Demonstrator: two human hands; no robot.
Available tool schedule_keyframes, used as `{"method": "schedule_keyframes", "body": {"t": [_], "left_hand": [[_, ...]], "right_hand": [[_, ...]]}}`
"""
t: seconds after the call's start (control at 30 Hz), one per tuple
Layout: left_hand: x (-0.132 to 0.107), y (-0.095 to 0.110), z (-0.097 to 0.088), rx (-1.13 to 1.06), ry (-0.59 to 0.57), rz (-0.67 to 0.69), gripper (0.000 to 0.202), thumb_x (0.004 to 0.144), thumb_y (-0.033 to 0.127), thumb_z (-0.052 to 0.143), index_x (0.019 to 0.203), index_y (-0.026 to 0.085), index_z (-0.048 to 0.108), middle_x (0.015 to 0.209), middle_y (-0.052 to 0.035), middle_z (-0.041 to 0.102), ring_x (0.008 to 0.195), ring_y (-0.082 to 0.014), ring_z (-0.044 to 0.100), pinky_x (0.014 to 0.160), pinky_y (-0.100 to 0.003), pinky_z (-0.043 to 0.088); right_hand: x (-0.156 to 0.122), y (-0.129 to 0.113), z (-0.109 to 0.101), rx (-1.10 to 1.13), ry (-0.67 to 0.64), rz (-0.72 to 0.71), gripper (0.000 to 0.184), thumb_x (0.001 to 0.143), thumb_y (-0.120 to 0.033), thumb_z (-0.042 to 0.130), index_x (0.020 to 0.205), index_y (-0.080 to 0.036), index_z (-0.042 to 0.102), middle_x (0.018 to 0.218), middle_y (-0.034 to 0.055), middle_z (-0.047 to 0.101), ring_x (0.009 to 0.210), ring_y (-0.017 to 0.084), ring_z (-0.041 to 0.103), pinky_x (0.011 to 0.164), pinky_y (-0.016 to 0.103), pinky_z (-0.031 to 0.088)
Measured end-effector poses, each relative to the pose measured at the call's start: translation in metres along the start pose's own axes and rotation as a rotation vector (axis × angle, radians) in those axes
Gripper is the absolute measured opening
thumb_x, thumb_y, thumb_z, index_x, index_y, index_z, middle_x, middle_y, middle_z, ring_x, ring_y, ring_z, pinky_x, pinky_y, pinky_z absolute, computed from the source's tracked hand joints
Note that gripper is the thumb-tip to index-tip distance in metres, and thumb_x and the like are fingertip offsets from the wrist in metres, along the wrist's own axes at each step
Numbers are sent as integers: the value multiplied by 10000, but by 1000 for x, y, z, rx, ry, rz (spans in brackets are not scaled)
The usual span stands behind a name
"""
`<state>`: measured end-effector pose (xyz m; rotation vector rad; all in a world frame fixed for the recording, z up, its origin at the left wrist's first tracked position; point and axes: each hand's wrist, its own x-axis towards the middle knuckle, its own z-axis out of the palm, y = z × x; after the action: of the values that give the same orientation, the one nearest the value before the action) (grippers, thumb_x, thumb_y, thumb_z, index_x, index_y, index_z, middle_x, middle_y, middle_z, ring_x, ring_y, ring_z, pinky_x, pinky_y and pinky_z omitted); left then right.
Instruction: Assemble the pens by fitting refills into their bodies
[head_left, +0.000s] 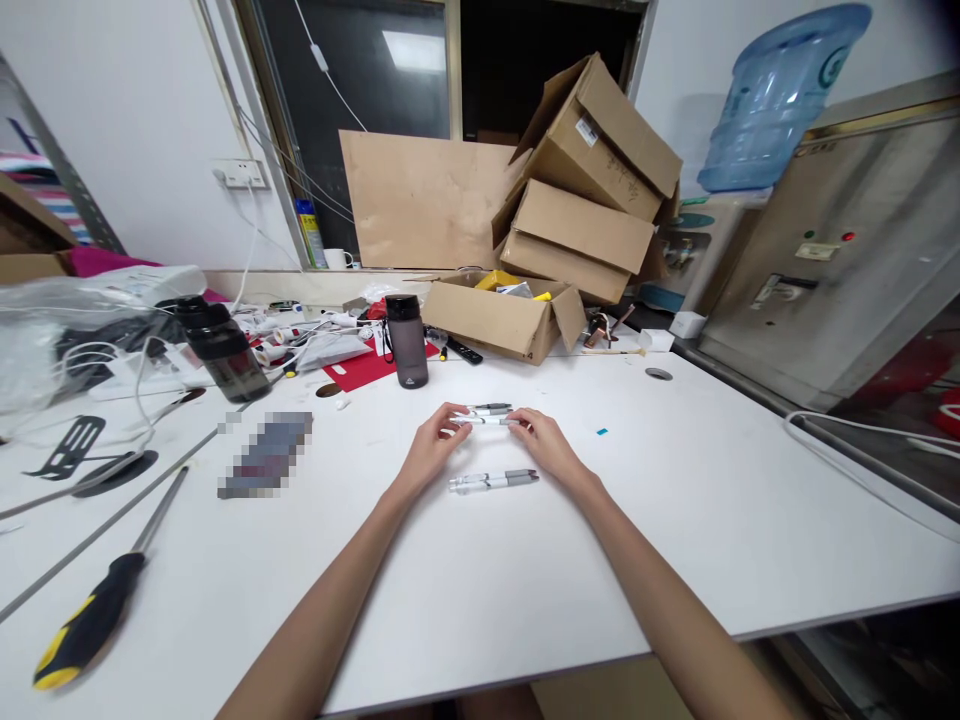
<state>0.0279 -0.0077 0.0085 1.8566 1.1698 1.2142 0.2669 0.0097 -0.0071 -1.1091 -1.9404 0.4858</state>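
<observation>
Both my hands meet over the middle of the white table (525, 590). My left hand (433, 448) pinches one end of a grey-and-clear pen (486, 421), and my right hand (545, 444) pinches its other end, holding it level just above the surface. A second pen (489, 409) lies right behind the held one. A third pen (493, 481) with a grey grip and clear barrel lies on the table between my wrists, untouched.
A dark water bottle (406, 340) stands behind the pens, another dark bottle (223, 349) to the left. A yellow-and-black screwdriver (101, 606) lies at front left. An open cardboard box (504, 316) and stacked boxes (589, 190) fill the back. A cable (855, 450) runs along the right.
</observation>
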Motion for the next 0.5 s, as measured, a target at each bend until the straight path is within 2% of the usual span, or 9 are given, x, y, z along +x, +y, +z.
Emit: {"method": "schedule_keyframes", "body": {"t": [0.13, 0.3, 0.5], "left_hand": [[-2, 5, -1, 1, -33, 11, 310, 909, 492, 573, 1038, 220, 648, 1118, -59, 703, 900, -210, 674, 794, -302, 510], [-3, 9, 2, -22, -41, -21, 355, 912, 521, 559, 1047, 205, 648, 887, -38, 695, 804, -202, 645, 725, -282, 478], [-3, 8, 6, -1, -102, -1, 383, 964, 514, 479, 981, 192, 684, 699, 6, 603, 674, -171, 534, 684, -273, 409]], "right_hand": [[-2, -10, -2, 17, -40, -5, 252, 1021, -350, 438, 1020, -241, 665, 1061, 46, 686, 1009, 206, 619, 911, 310, 439], [-2, -14, -2, -26, -32, -32, 306, 1035, -286, 344, 857, -239, 588, 904, 30, 650, 882, 204, 590, 829, 297, 436], [-1, -12, 6, -217, -3, -69, 280, 991, -156, 336, 803, -235, 527, 849, 43, 615, 840, 224, 558, 789, 310, 392]]}}
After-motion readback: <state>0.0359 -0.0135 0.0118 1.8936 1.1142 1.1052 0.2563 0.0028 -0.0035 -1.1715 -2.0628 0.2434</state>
